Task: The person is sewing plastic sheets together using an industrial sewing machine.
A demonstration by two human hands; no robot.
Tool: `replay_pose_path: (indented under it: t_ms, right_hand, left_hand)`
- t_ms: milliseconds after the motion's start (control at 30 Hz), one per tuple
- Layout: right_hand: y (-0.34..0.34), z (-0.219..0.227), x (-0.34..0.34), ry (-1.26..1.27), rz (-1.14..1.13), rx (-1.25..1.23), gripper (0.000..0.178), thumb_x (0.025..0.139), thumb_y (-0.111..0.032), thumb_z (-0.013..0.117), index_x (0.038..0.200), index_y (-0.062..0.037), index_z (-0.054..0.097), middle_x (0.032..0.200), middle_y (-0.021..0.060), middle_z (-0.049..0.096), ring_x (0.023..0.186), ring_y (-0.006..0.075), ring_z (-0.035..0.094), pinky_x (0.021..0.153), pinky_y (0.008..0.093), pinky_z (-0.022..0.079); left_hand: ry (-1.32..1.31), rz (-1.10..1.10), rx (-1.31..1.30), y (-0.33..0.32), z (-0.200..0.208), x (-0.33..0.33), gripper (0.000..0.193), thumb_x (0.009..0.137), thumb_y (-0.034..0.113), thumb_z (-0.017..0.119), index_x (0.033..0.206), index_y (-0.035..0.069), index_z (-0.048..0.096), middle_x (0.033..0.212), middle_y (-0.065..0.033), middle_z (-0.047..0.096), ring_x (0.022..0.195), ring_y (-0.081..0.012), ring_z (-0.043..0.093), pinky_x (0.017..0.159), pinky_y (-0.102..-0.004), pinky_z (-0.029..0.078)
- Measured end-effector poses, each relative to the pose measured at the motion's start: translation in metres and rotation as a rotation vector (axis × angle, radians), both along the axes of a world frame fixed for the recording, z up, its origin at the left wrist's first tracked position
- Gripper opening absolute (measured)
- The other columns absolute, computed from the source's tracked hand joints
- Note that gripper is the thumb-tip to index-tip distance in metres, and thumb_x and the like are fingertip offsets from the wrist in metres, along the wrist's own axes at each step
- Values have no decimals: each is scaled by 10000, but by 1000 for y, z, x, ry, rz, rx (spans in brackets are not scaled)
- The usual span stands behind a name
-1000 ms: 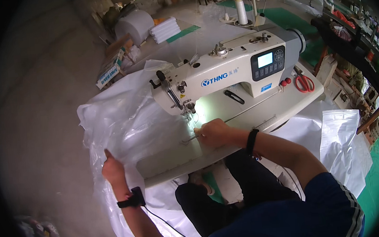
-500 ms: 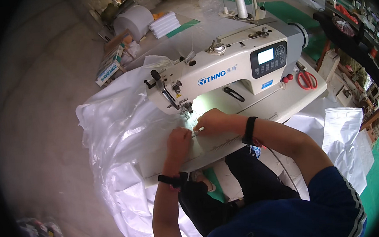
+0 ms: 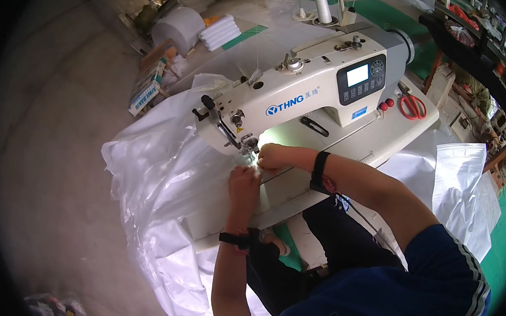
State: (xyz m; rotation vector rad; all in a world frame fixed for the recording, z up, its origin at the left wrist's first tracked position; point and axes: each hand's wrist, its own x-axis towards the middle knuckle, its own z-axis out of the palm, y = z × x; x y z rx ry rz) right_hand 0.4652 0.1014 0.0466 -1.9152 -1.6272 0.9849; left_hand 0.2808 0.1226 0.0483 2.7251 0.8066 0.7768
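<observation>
A white sewing machine (image 3: 296,104) stands before me, its needle end at the left and a lamp lighting the spot below. My left hand (image 3: 244,185) is closed in front of the presser foot (image 3: 251,151), fingertips together. Touching or nearly touching it, my right hand (image 3: 275,157) pinches right beside the needle. Whatever is between the fingers is too small and hidden to make out. Shiny white plastic sheeting (image 3: 158,165) spreads from the needle area over the table's left side and hangs toward the floor.
Red-handled scissors (image 3: 412,107) and two red balls (image 3: 386,105) lie at the machine bed's right end. A black thread snip (image 3: 314,126) rests under the arm. Behind stand a thread cone (image 3: 322,7), a large white roll (image 3: 177,30) and folded white stacks (image 3: 220,33).
My right hand has moved slightly up and closer to the needle, its fingers drawn in. The left hand has shifted a little right and up toward it.
</observation>
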Motion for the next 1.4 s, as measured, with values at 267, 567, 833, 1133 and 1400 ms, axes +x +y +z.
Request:
replay_pose_path:
  t_ms: [267, 567, 833, 1133, 1400]
  right_hand:
    - [-38, 11, -3, 164, -31, 142, 220, 869, -192, 580, 962, -26, 689, 715, 95, 672, 549, 180, 666, 542, 315, 528]
    - [-11, 14, -17, 168, -276, 2, 301, 887, -212, 609, 811, 75, 658, 686, 135, 673, 496, 214, 661, 537, 332, 541]
    - [-17, 10, -20, -113, -167, 124, 210, 878, -176, 574, 929, 5, 670, 788, 147, 692, 683, 224, 694, 624, 374, 550]
    - [-53, -2, -31, -704, 27, 425, 169, 840, -141, 565, 949, -138, 694, 907, 111, 700, 872, 271, 691, 705, 403, 549]
    - [-52, 14, -23, -585, 32, 279, 175, 859, -189, 540, 941, -153, 690, 872, 86, 702, 848, 286, 692, 694, 417, 544]
  left_hand:
    - [-46, -25, -256, 32, -17, -2, 153, 809, 211, 707, 890, 85, 740, 952, -84, 636, 931, -300, 593, 787, -394, 484]
    - [281, 122, 244, 25, 19, 13, 147, 811, 94, 613, 946, 48, 651, 986, -114, 619, 950, -305, 594, 788, -411, 481]
    - [152, -60, 187, 1, -1, -6, 322, 816, 20, 536, 1113, 77, 646, 1096, -93, 617, 995, -312, 584, 838, -425, 475]
    - [115, -50, 136, 13, -12, -7, 316, 815, 21, 544, 1099, 57, 678, 1138, -112, 619, 1032, -318, 573, 860, -417, 485]
    - [99, -29, 106, 26, -6, 0, 289, 839, 1, 542, 1084, 50, 687, 1114, -111, 615, 1024, -331, 564, 887, -406, 486]
